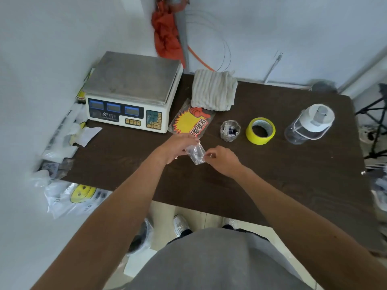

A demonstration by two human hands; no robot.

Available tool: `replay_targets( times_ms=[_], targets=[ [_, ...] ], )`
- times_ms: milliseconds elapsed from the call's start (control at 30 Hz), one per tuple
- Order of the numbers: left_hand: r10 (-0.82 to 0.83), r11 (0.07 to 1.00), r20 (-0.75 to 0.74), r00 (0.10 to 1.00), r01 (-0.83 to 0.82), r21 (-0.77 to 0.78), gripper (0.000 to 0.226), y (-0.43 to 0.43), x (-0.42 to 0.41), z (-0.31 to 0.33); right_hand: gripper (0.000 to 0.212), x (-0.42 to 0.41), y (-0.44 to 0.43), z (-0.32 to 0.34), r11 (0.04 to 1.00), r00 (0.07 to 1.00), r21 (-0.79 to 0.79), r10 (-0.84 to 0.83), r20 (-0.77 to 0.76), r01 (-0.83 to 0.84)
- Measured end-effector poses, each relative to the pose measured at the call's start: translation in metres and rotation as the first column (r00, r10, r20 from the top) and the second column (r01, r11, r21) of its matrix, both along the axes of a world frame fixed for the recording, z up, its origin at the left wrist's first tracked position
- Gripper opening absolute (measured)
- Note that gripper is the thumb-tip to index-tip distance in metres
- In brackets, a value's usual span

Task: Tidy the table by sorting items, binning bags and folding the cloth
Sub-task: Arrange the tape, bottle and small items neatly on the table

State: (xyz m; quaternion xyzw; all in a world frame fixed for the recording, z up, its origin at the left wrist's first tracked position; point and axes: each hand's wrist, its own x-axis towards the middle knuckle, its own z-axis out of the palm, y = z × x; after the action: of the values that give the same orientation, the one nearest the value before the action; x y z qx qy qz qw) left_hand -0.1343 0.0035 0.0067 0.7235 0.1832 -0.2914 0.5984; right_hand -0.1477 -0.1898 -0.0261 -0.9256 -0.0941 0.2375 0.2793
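Observation:
Above the middle of the dark brown table (272,176), my left hand (178,145) and my right hand (223,160) both pinch a small clear plastic bag (196,152) with tiny items inside. A folded white ribbed cloth (213,90) lies at the back. A packet of yellow and red sale stickers (191,120) sits just beyond my left hand. To the right stand a small clear container (230,130), a yellow tape roll (260,130) and a clear bottle with a white lid (310,124), tipped on its side.
A white weighing scale (129,95) fills the back left corner. Plastic bags, one with a yellow smiley face (81,193), lie heaped off the table's left edge. An orange cloth (166,34) hangs on the wall. A bin lined with plastic (139,237) stands under the front edge.

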Motion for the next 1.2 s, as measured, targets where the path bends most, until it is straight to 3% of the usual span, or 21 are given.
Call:
replay_targets(
  times_ms=[133, 267, 467, 633, 867, 1200],
  targets=[
    [0.053, 0.996, 0.018, 0.998, -0.051, -0.076, 0.012, -0.022, 0.007, 0.006, 0.021, -0.002, -0.022, 0.004, 0.996, 0.997, 0.053, -0.077, 0.002, 0.076],
    [0.145, 0.985, 0.017, 0.989, -0.143, -0.094, 0.027, -0.041, 0.011, 0.002, 0.015, -0.005, -0.045, 0.006, 0.87, 0.932, 0.336, -0.323, -0.164, 0.36],
    [-0.134, 0.99, -0.026, 0.991, 0.133, -0.049, 0.028, -0.078, -0.004, 0.001, 0.014, -0.015, -0.077, 0.017, 0.627, 0.803, 0.504, -0.495, -0.331, 0.594],
    [-0.158, 0.986, 0.0, 0.987, 0.158, -0.055, 0.022, -0.112, -0.014, -0.002, 0.016, -0.027, -0.101, 0.018, 0.499, 0.726, 0.532, -0.539, -0.427, 0.684],
    [-0.189, 0.981, 0.018, 0.982, 0.189, 0.042, 0.022, -0.152, -0.026, -0.014, 0.011, -0.036, -0.131, 0.005, 0.443, 0.655, 0.485, -0.552, -0.516, 0.754],
    [-0.202, 0.97, -0.082, 0.976, 0.211, 0.119, 0.024, -0.196, -0.028, -0.025, 0.011, -0.036, -0.172, -0.026, 0.466, 0.598, 0.376, -0.592, -0.541, 0.801]
  ],
)
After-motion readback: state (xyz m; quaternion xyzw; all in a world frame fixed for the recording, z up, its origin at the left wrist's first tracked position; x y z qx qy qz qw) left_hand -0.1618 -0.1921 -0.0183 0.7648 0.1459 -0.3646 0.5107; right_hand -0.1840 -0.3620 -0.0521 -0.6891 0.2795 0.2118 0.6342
